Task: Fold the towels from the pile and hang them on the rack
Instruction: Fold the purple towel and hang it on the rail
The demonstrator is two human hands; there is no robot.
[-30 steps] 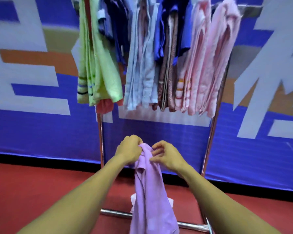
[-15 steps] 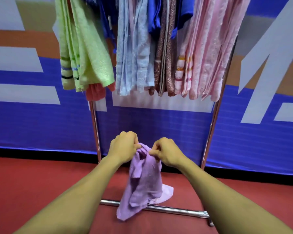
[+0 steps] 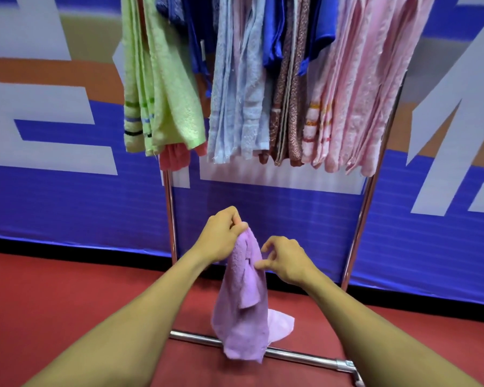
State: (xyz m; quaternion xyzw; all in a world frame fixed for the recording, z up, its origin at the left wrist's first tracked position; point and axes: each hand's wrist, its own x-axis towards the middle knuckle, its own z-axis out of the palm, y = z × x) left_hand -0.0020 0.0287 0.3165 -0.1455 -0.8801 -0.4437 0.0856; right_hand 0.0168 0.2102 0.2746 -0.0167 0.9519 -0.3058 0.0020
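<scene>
A lilac towel (image 3: 242,300) is being held up by its top edge in the left hand (image 3: 221,237), whose fingers are curled round the gathered cloth, so that it is hanging in front of the lower part of the rack (image 3: 363,219). The right hand (image 3: 287,261) is being kept just beside the towel with fingers loosely bent, its thumb tip at the fabric; whether anything is being pinched there cannot be told. The towel's lower end is being draped across the rack's chrome base bar (image 3: 305,354), with a paler cloth (image 3: 280,325) lying on the floor just behind it. A red floor (image 3: 53,303) is being shown underfoot, bordered by a black strip at the foot of a blue banner wall (image 3: 67,208) marked with large white, orange and grey shapes. Above, green towels (image 3: 162,88), light blue towels (image 3: 238,93), a brown patterned cloth (image 3: 289,101) and pink towels (image 3: 352,93) are being carried on the rack, packed close together.
</scene>
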